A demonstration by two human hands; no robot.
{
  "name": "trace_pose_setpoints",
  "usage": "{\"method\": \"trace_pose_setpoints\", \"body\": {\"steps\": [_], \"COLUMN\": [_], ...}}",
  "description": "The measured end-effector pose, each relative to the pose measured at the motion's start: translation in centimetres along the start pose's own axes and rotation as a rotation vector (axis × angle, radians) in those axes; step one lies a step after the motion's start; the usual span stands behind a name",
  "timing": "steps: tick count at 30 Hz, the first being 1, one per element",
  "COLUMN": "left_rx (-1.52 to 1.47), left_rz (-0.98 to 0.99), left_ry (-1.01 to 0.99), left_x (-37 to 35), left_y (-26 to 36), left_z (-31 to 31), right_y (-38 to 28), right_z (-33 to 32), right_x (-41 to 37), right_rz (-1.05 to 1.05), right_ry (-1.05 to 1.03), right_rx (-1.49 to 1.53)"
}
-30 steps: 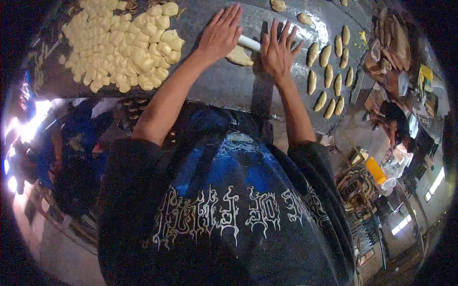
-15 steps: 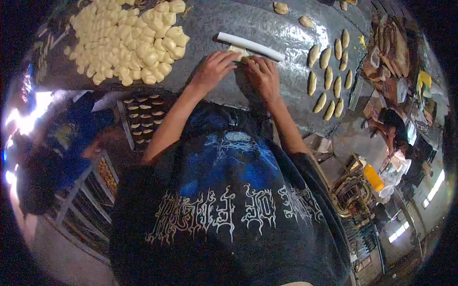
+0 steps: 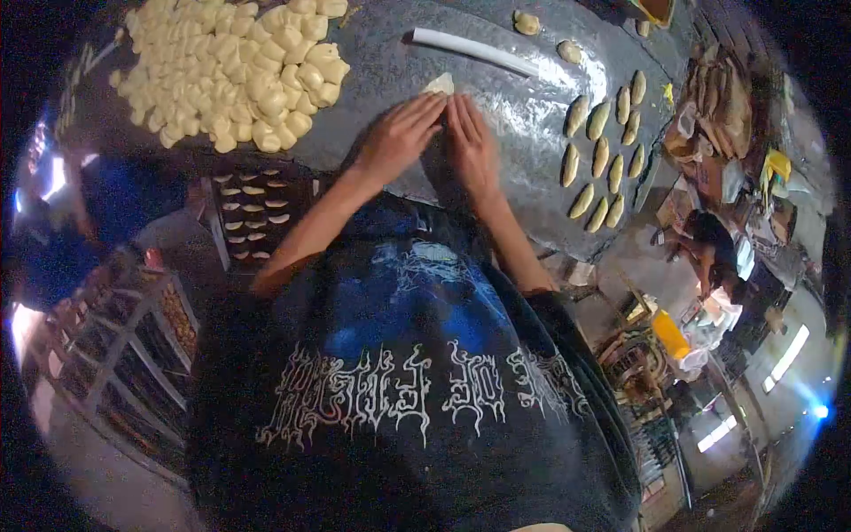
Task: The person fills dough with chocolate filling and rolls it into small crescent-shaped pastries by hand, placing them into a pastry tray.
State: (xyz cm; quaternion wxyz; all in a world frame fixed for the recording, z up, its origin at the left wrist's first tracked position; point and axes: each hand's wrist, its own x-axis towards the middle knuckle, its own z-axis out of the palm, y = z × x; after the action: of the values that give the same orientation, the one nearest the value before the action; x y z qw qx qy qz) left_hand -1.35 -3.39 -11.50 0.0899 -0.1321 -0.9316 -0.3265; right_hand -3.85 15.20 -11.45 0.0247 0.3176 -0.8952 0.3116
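Note:
My left hand (image 3: 401, 135) and my right hand (image 3: 470, 146) lie side by side, palms down, on the shiny metal worktable (image 3: 523, 124). Both press on a flattened piece of pale dough (image 3: 440, 85), whose far tip shows past my fingertips. The white rolling pin (image 3: 474, 50) lies free on the table beyond my hands. A big heap of raw dough lumps (image 3: 232, 66) sits at the far left. Rows of shaped oval dough pieces (image 3: 605, 155) lie to the right of my right hand.
Two loose dough lumps (image 3: 526, 21) lie at the far table edge. A tray of small dark pastries (image 3: 248, 217) sits below the table on the left, beside shelving (image 3: 133, 355). A person (image 3: 709, 239) sits at the right among clutter and a yellow container (image 3: 671, 334).
I let go of the rolling pin, which now rests farther away. My hands drew back toward me and flattened together over the dough piece.

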Motion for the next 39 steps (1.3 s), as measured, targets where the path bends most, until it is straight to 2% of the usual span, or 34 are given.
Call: {"method": "trace_pose_setpoints", "body": {"steps": [1,2,6,8,10,13,16,20,21,24,25,28,29,32,33,36,39], "left_rx": [0.098,0.203,0.178,0.194,0.14,0.07,0.034,0.107,0.11,0.093,0.052,-0.042,-0.001,-0.039,-0.035,-0.034,-0.049], "left_rz": [-0.007,-0.001,-0.071,-0.083,-0.117,-0.051,-0.07,-0.093,-0.096,-0.141,-0.174,-0.123,-0.028,-0.115,-0.153,-0.235,-0.262], "left_ry": [-0.025,-0.058,-0.064,0.032,0.151,-0.003,-0.096,0.004,0.046,-0.184,-0.183,-0.131,0.109,0.156,0.149,0.117,0.116], "left_x": [-0.2,-0.5,2.3,3.6,4.3,2.8,1.1,2.9,4.0,6.5,6.5,5.3,4.5,2.4,1.6,0.2,-1.1], "left_y": [0.3,0.4,-0.8,-1.9,-2.2,-0.7,1.0,-1.0,-1.3,-1.7,-1.7,-3.2,-4.4,-3.8,-3.5,-1.9,-1.2], "left_z": [0.7,0.8,-0.1,0.3,0.4,-0.8,-0.4,1.2,1.1,-1.6,-2.0,-2.5,-1.1,-2.1,-2.4,-3.5,-3.9], "right_y": [0.4,0.8,1.9,2.1,2.1,1.7,1.0,1.7,1.6,2.0,2.2,4.3,4.7,4.3,6.1,5.0,5.0], "right_z": [-0.1,0.1,-0.4,-0.9,-0.9,-0.6,-0.7,-1.2,-1.8,-2.8,-3.2,-2.7,-1.8,-2.5,-0.1,-3.0,-5.2], "right_x": [0.0,0.5,3.7,4.9,4.9,3.8,2.9,5.6,6.6,7.9,7.9,7.4,7.4,9.1,8.8,9.6,7.9], "right_rz": [0.013,0.032,0.092,0.097,0.14,0.171,0.032,0.058,0.025,0.041,-0.002,-0.011,-0.072,0.06,0.096,0.222,0.503], "right_ry": [-0.057,-0.051,-0.039,-0.051,-0.049,-0.031,-0.205,-0.114,-0.019,-0.066,-0.029,-0.168,-0.064,-0.248,-0.107,-0.389,-0.675], "right_rx": [-0.162,-0.172,-0.236,-0.352,-0.312,-0.273,-0.203,-0.136,-0.223,-0.302,-0.264,-0.132,-0.154,-0.054,0.0,0.103,0.483]}}
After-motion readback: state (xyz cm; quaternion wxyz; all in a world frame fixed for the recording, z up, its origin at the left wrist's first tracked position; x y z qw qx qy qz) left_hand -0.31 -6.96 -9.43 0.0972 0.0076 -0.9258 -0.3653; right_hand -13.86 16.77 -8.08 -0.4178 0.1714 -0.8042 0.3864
